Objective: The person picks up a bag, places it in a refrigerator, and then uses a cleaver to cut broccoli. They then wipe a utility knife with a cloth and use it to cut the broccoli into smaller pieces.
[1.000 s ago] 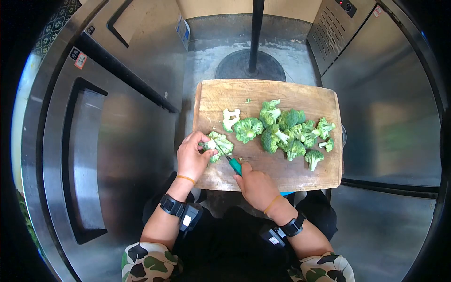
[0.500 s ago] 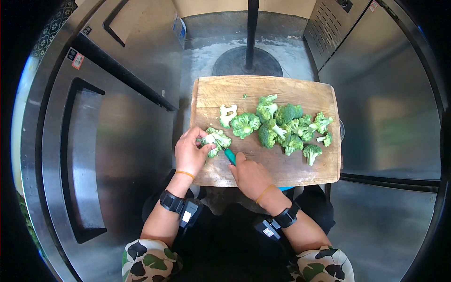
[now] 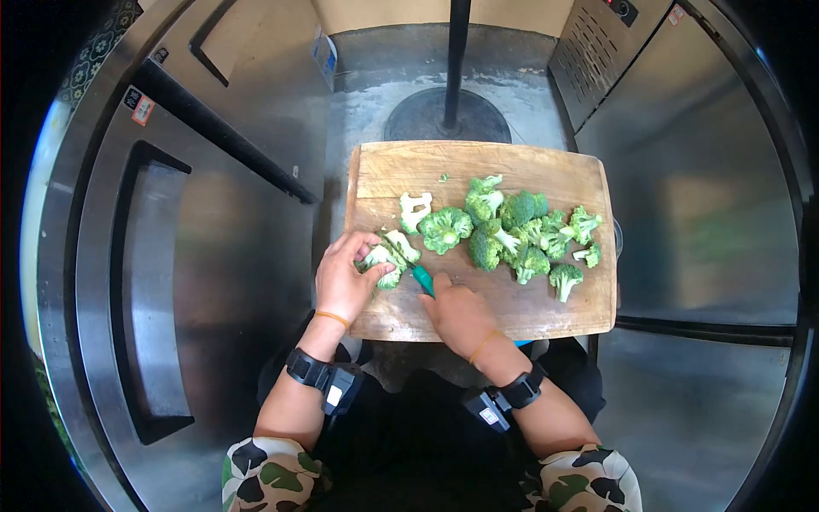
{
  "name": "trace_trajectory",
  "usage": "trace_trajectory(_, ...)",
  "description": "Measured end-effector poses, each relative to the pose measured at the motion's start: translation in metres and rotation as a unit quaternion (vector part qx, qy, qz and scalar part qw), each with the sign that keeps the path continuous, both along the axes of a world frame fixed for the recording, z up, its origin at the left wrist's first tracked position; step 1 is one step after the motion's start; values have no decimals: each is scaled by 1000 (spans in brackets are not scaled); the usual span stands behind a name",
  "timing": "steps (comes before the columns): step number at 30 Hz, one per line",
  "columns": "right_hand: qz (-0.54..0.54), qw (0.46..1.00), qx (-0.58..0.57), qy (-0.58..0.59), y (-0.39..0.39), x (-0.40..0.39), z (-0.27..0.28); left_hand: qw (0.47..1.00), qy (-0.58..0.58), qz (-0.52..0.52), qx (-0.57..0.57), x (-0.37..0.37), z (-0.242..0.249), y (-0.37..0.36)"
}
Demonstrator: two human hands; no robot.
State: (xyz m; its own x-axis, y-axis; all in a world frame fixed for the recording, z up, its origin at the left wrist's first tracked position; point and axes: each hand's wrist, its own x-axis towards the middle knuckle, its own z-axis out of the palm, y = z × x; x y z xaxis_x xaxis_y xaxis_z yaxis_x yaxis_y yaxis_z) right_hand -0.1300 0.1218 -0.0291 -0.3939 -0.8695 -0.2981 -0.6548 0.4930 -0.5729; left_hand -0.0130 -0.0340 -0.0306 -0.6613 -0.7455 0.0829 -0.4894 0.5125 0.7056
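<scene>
A wooden cutting board (image 3: 512, 311) lies in front of me. At its left side my left hand (image 3: 343, 273) holds a broccoli piece (image 3: 382, 263) down with bent fingers. My right hand (image 3: 461, 316) grips the green handle of a knife (image 3: 423, 280), whose blade lies between that piece and another broccoli part (image 3: 403, 246) just to the right. Further up are a pale-stemmed slice (image 3: 415, 210) and a round floret (image 3: 445, 230). Several more florets (image 3: 520, 230) are heaped on the right half of the board.
Steel cabinets stand close on the left (image 3: 247, 273) and on the right (image 3: 699, 205). Behind the board a black pole (image 3: 456, 60) rises from a round base (image 3: 409, 119). A small green crumb lies near the board's far edge.
The knife and my right hand have moved slightly right and down. The broccoli under the blade has parted into two, with a gap between the pieces.
</scene>
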Motion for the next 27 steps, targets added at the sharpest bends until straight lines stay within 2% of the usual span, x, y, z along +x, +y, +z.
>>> trace_trajectory(4, -16, 1000, -15, 7, 4, -10, 2, 998, -21, 10, 65, 7, -3, -8)
trace_trajectory(7, -20, 999, -22, 28, 2, -11, 3, 992, -61, -47, 99, 11, 7, -9)
trace_trajectory(10, -32, 998, -44, 11, 2, -8, 7, 987, -19, -93, 128, 19, 3, -14)
trace_trajectory(12, 7, 999, -33, -5, 7, -1, 3, 986, -17, -92, 136, 22, 4, -20)
trace_trajectory(13, 27, 999, -27, -12, 7, 0, 0, 986, -15, -91, 140, 22, 5, -22)
trace_trajectory(19, -30, 999, -9, 8, -1, -11, -12, 995, -80, -49, 14, 12, 18, -14)
trace_trajectory(22, -32, 999, -19, 25, -2, -11, -10, 998, -39, -4, 57, 9, 5, -12)
trace_trajectory(27, -47, 996, -73, -20, 5, -8, 0, 988, 12, 16, 152, 10, 2, -3)
